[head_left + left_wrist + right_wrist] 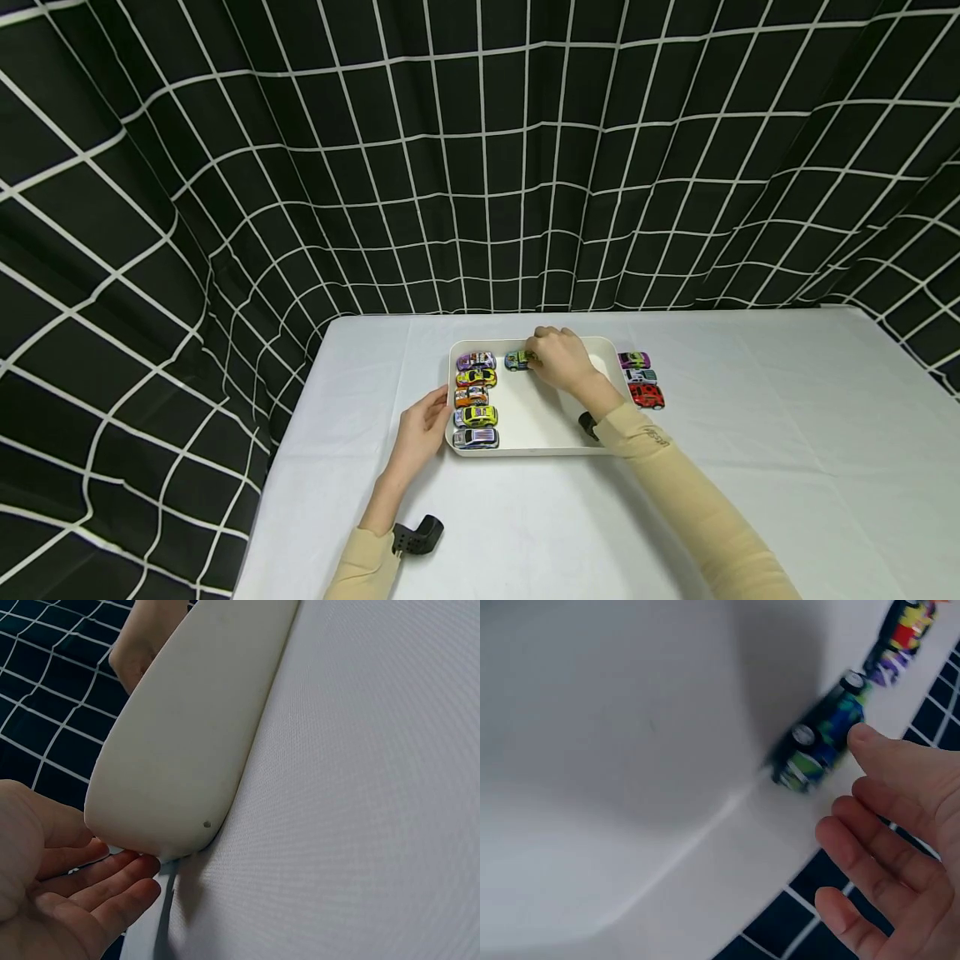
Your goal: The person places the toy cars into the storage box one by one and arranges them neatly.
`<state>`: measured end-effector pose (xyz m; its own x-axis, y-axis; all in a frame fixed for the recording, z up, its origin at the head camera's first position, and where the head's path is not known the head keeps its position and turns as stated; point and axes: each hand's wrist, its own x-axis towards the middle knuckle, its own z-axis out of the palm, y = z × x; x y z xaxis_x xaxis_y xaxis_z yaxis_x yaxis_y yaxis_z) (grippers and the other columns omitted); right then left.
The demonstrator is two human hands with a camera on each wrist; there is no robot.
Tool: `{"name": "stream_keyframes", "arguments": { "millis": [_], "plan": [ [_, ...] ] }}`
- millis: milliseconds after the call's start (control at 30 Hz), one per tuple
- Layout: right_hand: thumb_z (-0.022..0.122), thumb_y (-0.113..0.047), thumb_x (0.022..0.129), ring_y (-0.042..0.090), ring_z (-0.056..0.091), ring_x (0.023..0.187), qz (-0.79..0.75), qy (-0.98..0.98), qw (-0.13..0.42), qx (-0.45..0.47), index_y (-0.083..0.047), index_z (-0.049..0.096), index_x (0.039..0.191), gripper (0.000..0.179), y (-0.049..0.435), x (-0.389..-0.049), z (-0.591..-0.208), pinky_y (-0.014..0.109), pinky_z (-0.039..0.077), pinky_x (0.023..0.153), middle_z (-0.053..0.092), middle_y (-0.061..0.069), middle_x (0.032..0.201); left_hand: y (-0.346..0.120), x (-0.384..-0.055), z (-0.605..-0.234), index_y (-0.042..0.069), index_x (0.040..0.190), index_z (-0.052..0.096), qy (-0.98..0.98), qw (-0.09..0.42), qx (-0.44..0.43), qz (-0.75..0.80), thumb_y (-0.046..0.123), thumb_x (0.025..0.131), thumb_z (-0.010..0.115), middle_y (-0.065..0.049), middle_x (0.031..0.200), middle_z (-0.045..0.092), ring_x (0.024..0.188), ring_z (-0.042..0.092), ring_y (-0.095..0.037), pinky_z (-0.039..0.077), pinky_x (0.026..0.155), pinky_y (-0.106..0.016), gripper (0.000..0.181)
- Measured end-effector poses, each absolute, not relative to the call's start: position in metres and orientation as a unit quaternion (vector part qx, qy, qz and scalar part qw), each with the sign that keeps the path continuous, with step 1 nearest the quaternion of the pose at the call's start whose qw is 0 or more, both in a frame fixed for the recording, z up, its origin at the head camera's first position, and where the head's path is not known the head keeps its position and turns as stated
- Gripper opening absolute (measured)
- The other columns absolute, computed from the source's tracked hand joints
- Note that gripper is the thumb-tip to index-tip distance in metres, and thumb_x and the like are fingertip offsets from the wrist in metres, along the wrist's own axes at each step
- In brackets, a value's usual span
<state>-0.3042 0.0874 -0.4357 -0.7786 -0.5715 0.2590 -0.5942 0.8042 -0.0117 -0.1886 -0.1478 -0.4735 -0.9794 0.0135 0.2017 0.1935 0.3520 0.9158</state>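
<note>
A blue-and-green toy car [515, 360] sits at the far side of a shallow white tray [536, 429]. My right hand [558, 358] reaches over the tray and pinches this car's right end, the thumb [864, 736] against its body in the right wrist view. The other fingers of that hand are spread beside it. At the tray's left wall, my left hand [420, 427] touches the outside with fairly straight fingers [124, 889]. Inside the tray, a column of several toy cars lines the left wall, from a purple one [476, 361] at the back to a silver one [476, 438] in front.
Right of the tray, three more toy cars lie on the white cloth: purple-and-green [634, 360], silver [641, 377] and red [647, 396]. A black curtain [517, 167] with white grid lines hangs behind the table [750, 417]. The tray's raised rim surrounds the cars inside.
</note>
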Motion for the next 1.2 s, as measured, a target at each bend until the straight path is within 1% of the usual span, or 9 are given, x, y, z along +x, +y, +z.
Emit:
{"name": "stream_keyframes", "arguments": {
  "millis": [100,300,400,533,700,800,933,1067,1200],
  "plan": [
    [0.076,-0.015,0.075,0.024,0.06,0.083,0.051,-0.94,0.133,0.311,-0.005,0.07,0.092,0.021,0.096,-0.299,-0.429,0.036,0.049,0.066,0.062,0.007,0.086,-0.147,-0.189,-0.474,-0.012,0.125,0.049,-0.819,0.079,-0.062,-0.565,-0.003,0.091,0.053,-0.027,0.112,0.059,0.101,0.06,-0.033,0.052,0.089,-0.029,0.036],
    [0.076,-0.013,0.075,0.026,0.061,0.09,0.048,-0.938,0.148,0.309,-0.002,0.069,0.098,0.027,0.118,-0.288,-0.416,0.038,0.05,0.07,0.065,0.01,0.093,-0.147,-0.189,-0.472,-0.013,0.125,0.049,-0.821,0.078,-0.06,-0.562,-0.004,0.091,0.053,-0.028,0.112,0.059,0.101,0.061,-0.033,0.052,0.089,-0.029,0.036],
    [0.076,-0.013,0.075,0.027,0.061,0.09,0.054,-0.937,0.156,0.308,0.0,0.068,0.098,0.027,0.131,-0.283,-0.41,0.039,0.049,0.068,0.065,0.011,0.093,-0.146,-0.186,-0.467,-0.016,0.124,0.047,-0.817,0.076,-0.063,-0.568,-0.007,0.09,0.052,-0.031,0.112,0.057,0.101,0.06,-0.038,0.051,0.09,-0.034,0.036],
    [0.075,-0.011,0.076,0.029,0.061,0.09,0.063,-0.938,0.166,0.299,0.001,0.068,0.097,0.025,0.148,-0.277,-0.402,0.042,0.049,0.068,0.064,0.011,0.092,-0.144,-0.184,-0.462,-0.019,0.123,0.045,-0.81,0.072,-0.062,-0.579,-0.01,0.089,0.051,-0.035,0.112,0.055,0.102,0.057,-0.043,0.05,0.09,-0.04,0.036],
    [0.073,-0.008,0.077,0.03,0.06,0.092,0.079,-0.943,0.162,0.281,0.002,0.068,0.096,0.022,0.169,-0.269,-0.398,0.048,0.05,0.074,0.064,0.013,0.094,-0.146,-0.188,-0.471,-0.015,0.125,0.047,-0.814,0.072,-0.058,-0.574,-0.006,0.09,0.053,-0.031,0.114,0.056,0.102,0.059,-0.038,0.051,0.09,-0.032,0.037],
    [0.074,-0.006,0.077,0.03,0.06,0.089,0.082,-0.945,0.157,0.274,0.002,0.068,0.095,0.021,0.181,-0.263,-0.4,0.047,0.051,0.073,0.064,0.013,0.093,-0.147,-0.19,-0.476,-0.013,0.125,0.048,-0.814,0.074,-0.059,-0.573,-0.004,0.09,0.054,-0.029,0.114,0.058,0.102,0.06,-0.035,0.051,0.09,-0.029,0.037],
    [0.074,-0.005,0.076,0.029,0.061,0.085,0.081,-0.949,0.15,0.267,0.002,0.068,0.094,0.02,0.196,-0.257,-0.405,0.046,0.051,0.07,0.065,0.014,0.091,-0.147,-0.189,-0.476,-0.014,0.125,0.047,-0.811,0.077,-0.065,-0.577,-0.004,0.09,0.054,-0.03,0.114,0.057,0.102,0.06,-0.037,0.051,0.091,-0.032,0.037],
    [0.075,-0.006,0.075,0.028,0.062,0.079,0.088,-0.951,0.145,0.26,0.001,0.069,0.094,0.02,0.212,-0.251,-0.411,0.048,0.051,0.068,0.065,0.013,0.091,-0.144,-0.183,-0.462,-0.019,0.123,0.045,-0.807,0.075,-0.069,-0.581,-0.008,0.09,0.052,-0.035,0.113,0.055,0.102,0.058,-0.043,0.05,0.09,-0.039,0.036],
    [0.074,-0.005,0.075,0.027,0.062,0.072,0.101,-0.951,0.129,0.261,0.0,0.07,0.094,0.02,0.225,-0.247,-0.416,0.049,0.052,0.066,0.065,0.013,0.089,-0.141,-0.175,-0.445,-0.021,0.123,0.044,-0.81,0.07,-0.068,-0.578,-0.009,0.09,0.05,-0.037,0.113,0.054,0.102,0.057,-0.044,0.05,0.091,-0.04,0.036]
  ]
}}
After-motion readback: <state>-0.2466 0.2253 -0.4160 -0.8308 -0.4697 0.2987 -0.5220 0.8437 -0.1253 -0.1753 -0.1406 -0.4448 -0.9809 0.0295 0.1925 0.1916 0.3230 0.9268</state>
